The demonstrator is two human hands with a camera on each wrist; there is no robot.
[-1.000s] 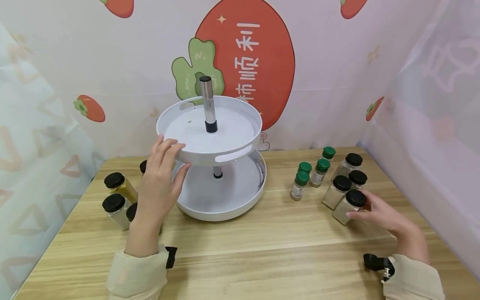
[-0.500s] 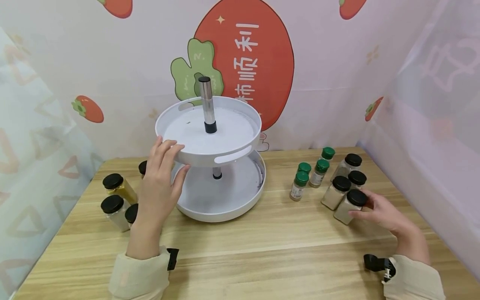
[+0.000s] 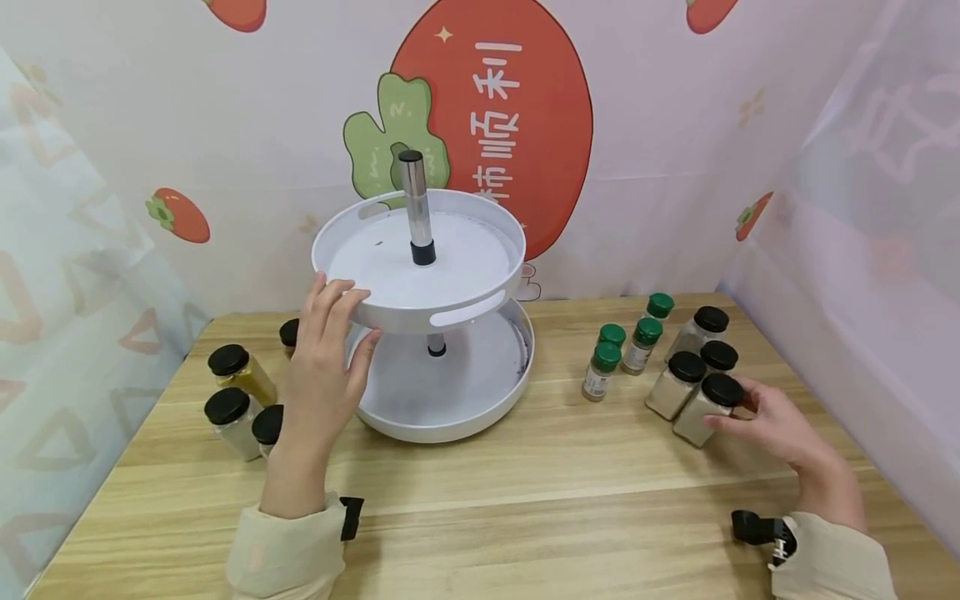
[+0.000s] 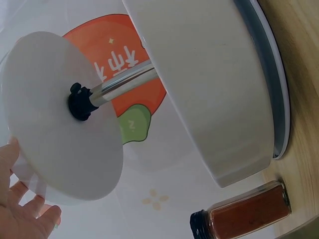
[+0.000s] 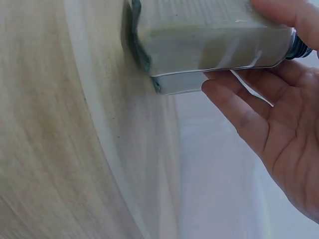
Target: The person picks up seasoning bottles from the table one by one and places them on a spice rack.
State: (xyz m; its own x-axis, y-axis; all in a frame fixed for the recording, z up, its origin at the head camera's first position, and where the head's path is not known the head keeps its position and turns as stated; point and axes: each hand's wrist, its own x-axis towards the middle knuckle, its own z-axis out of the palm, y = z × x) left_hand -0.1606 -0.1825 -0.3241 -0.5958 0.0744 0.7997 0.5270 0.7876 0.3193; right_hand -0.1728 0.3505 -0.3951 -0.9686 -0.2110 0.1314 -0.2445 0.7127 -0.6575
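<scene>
My left hand (image 3: 318,375) holds the near-left rim of a white two-tier tray stand (image 3: 442,421), fingers at the upper tray's wall and thumb low against it. In the left wrist view, the underside of that upper tray (image 4: 55,134) shows with a chrome pole (image 4: 124,82) below it. At the right, my right hand (image 3: 780,425) grips a square clear spice jar (image 3: 701,419) with a black lid and pale contents. The right wrist view shows this jar (image 5: 214,45) between thumb and fingers, its base close over the wooden table.
Several other black-lidded jars (image 3: 671,392) and green-capped shakers (image 3: 597,379) stand beside the held jar. More black-lidded jars (image 3: 243,375) are at the left, partly behind my left arm. A jar of red-brown powder (image 4: 249,211) stands near the stand. A printed cloth (image 3: 637,208) hangs behind.
My right hand and the spice jar it grips have shifted slightly right, away from the neighbouring jars. The left hand has stayed at the upper tray's rim.
</scene>
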